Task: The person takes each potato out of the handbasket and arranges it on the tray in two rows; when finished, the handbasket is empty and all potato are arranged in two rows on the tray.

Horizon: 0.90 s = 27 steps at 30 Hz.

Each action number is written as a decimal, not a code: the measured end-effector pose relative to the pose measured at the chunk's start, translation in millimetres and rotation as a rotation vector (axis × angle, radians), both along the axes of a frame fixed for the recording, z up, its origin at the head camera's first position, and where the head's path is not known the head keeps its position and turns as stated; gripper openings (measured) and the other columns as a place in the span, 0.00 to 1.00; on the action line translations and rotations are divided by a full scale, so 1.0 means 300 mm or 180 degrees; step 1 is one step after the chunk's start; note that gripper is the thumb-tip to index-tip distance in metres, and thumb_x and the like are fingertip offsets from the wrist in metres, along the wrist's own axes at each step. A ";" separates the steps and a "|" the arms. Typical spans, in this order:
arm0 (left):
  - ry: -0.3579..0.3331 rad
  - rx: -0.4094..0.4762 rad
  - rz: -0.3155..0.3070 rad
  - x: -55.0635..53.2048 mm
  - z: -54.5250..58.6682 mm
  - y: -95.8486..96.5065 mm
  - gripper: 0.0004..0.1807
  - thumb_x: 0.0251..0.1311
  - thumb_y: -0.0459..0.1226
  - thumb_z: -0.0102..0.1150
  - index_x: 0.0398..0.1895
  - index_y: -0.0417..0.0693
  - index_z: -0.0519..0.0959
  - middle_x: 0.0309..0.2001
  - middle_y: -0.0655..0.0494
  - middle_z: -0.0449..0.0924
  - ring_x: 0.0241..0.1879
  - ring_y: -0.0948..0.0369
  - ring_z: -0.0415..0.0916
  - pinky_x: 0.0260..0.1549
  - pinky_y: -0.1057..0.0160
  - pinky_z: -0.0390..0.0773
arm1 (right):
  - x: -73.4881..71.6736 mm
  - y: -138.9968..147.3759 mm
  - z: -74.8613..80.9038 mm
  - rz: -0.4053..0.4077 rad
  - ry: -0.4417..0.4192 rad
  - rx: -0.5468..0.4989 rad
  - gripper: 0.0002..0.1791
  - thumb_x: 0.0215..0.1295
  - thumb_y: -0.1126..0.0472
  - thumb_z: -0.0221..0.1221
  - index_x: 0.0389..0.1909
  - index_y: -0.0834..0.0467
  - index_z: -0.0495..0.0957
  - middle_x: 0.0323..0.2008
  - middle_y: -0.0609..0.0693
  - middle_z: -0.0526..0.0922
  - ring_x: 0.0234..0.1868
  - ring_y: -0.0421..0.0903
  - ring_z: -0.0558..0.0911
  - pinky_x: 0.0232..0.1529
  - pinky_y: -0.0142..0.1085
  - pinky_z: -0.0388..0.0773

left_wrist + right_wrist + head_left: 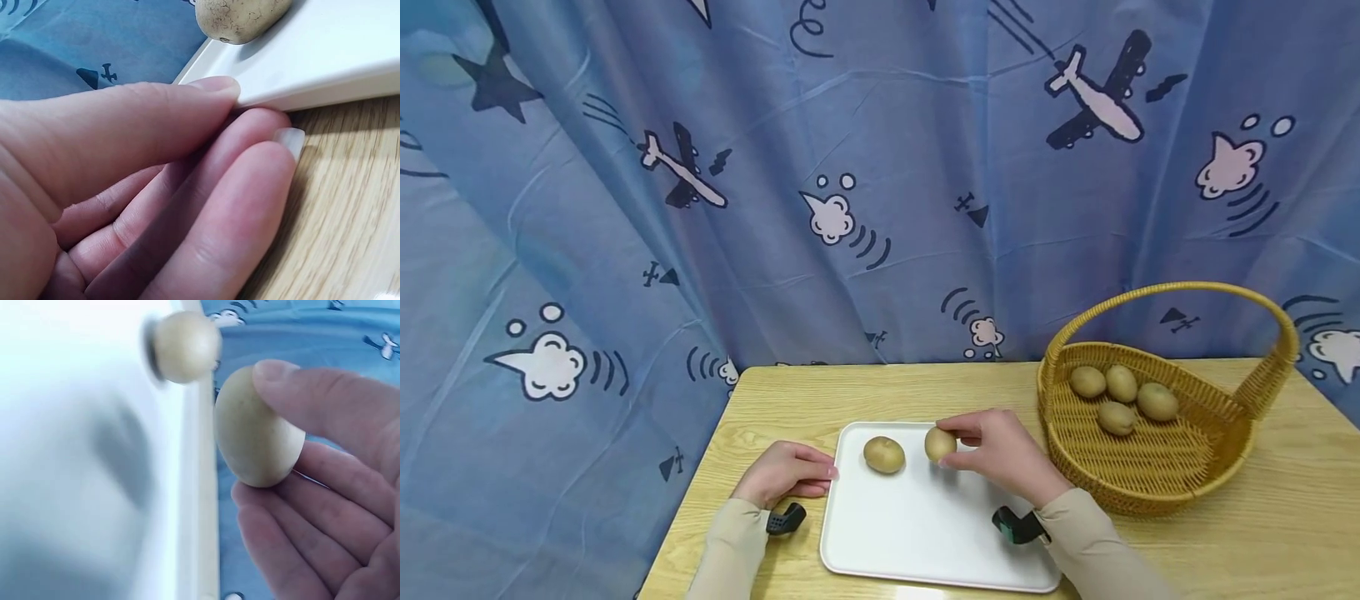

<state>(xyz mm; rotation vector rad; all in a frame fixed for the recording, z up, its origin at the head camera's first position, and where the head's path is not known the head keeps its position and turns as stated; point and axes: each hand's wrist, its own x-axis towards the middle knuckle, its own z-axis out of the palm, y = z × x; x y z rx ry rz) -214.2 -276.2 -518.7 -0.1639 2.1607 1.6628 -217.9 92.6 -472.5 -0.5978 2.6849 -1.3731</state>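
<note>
My right hand [1003, 448] pinches a potato [939, 445] between thumb and fingers, over the far part of a white tray [917, 533]. In the right wrist view the held potato [256, 434] is apart from the tray, whose surface bears a blurred shadow. A second potato [883, 455] lies on the tray towards its far left corner. At the tray's left edge is my left hand [782, 473]. Seen from the left wrist, its thumb lies on the rim and its fingertips meet the side below, gripping the tray's edge.
To the right stands a yellow wicker basket [1131, 479] with a tall arched handle. Several potatoes [1157, 402] lie inside it. Tray and basket rest on a wooden table [805, 392]. Behind the table hangs a blue patterned curtain [910, 275].
</note>
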 end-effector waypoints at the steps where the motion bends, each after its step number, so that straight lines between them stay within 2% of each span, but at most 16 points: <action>1: -0.0008 0.0007 -0.0002 0.001 0.000 0.002 0.18 0.66 0.33 0.74 0.55 0.30 0.87 0.41 0.47 0.92 0.35 0.62 0.91 0.41 0.62 0.94 | -0.001 -0.010 -0.008 0.0006 -0.0025 0.0013 0.27 0.57 0.58 0.81 0.58 0.58 0.89 0.57 0.57 0.91 0.55 0.55 0.91 0.60 0.44 0.91; 10: 0.0008 -0.0002 -0.0008 0.002 0.003 0.006 0.18 0.66 0.33 0.74 0.55 0.31 0.87 0.42 0.48 0.92 0.35 0.62 0.90 0.41 0.62 0.94 | -0.007 -0.037 -0.054 0.0057 -0.0082 0.0119 0.29 0.53 0.59 0.83 0.59 0.58 0.89 0.56 0.56 0.91 0.53 0.51 0.91 0.57 0.45 0.91; 19: -0.0012 -0.0074 0.0031 0.002 -0.005 -0.008 0.17 0.66 0.33 0.75 0.54 0.32 0.88 0.41 0.48 0.93 0.35 0.62 0.90 0.40 0.62 0.94 | -0.012 -0.039 -0.066 0.0061 -0.0040 0.0168 0.29 0.52 0.59 0.84 0.57 0.57 0.90 0.54 0.55 0.92 0.51 0.48 0.90 0.56 0.47 0.91; 27: -0.0029 -0.0043 0.0007 -0.004 -0.010 -0.004 0.17 0.66 0.33 0.75 0.55 0.32 0.88 0.42 0.47 0.93 0.35 0.61 0.91 0.41 0.61 0.95 | -0.014 -0.048 -0.074 -0.0048 -0.0101 0.0259 0.30 0.50 0.59 0.84 0.57 0.56 0.90 0.54 0.53 0.92 0.50 0.46 0.89 0.57 0.47 0.90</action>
